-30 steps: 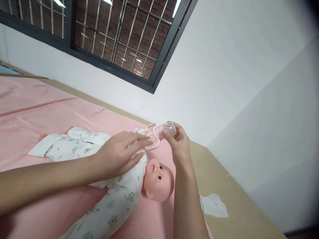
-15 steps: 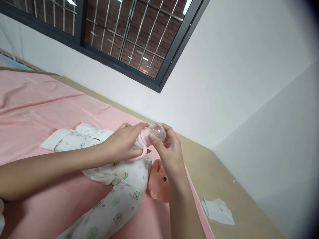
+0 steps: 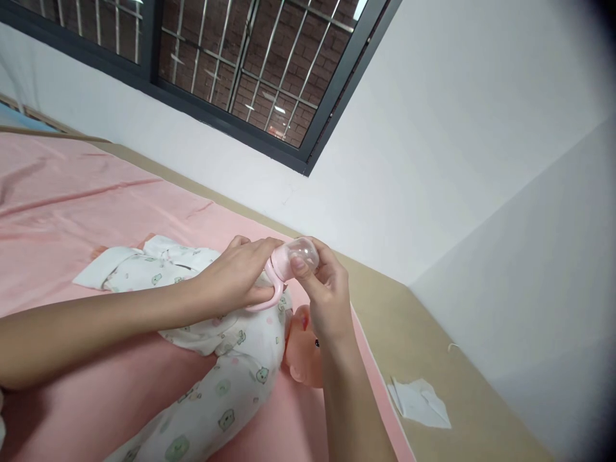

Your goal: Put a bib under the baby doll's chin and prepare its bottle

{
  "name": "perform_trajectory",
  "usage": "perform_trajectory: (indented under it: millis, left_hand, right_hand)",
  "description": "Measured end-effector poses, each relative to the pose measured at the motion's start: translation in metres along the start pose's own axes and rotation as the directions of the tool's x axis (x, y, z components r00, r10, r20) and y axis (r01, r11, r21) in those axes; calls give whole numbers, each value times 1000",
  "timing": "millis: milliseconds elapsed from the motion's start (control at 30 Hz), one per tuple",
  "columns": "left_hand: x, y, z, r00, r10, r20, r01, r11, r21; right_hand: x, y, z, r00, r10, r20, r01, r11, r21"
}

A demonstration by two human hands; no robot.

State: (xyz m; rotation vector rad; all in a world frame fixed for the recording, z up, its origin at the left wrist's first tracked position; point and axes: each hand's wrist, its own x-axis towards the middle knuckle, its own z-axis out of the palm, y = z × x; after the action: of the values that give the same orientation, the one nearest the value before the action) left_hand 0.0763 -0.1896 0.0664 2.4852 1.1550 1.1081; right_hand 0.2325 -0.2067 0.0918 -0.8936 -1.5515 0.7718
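Observation:
A baby bottle (image 3: 280, 264) with a pink collar, a pink handle and a clear domed cap (image 3: 305, 250) is held between both hands above a baby doll. My left hand (image 3: 245, 273) is closed around the bottle's body and handle, covering most of it. The fingers and thumb of my right hand (image 3: 323, 279) grip the clear cap, which sits over the collar. Beneath lies the doll (image 3: 303, 356) on its back, dressed in a white printed outfit (image 3: 250, 378). My right wrist hides part of its head.
A pink sheet (image 3: 62, 205) lies under the doll on a tan surface (image 3: 385, 314). Folded white tissue (image 3: 423, 403) rests to the right. White walls (image 3: 433, 141) and a dark-framed barred window (image 3: 240, 70) stand behind.
Both hands keep their hold on the bottle and cap. My right thumb has shifted slightly on the cap. The whole view has moved a little.

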Motion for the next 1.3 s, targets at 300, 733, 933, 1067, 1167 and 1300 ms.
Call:
perform_trajectory:
  millis: [300,733,933,1067,1167,1300]
  left_hand:
    - [1,-1,0,1000,11,-8,-11,1000,19]
    - [3,-7,4,995,85,-44,-82,995,64]
    - [8,-14,5,994,89,-58,-85,994,75]
    - [11,-19,7,995,92,-49,-86,990,113]
    - [12,-23,8,997,69,-29,-64,987,147]
    - [17,-30,4,998,39,-51,-32,989,144]
  right_hand:
    - [0,3,2,999,33,-17,-33,999,28]
    - [3,9,-5,999,42,26,-44,994,101]
    - [6,10,-4,1000,10,-4,-10,1000,18]
    - [8,13,-5,998,-37,-52,35,999,-35]
    - [11,15,-19,981,-101,-167,88,993,-83]
    - [25,27,-58,932,-160,-325,105,978,-181]
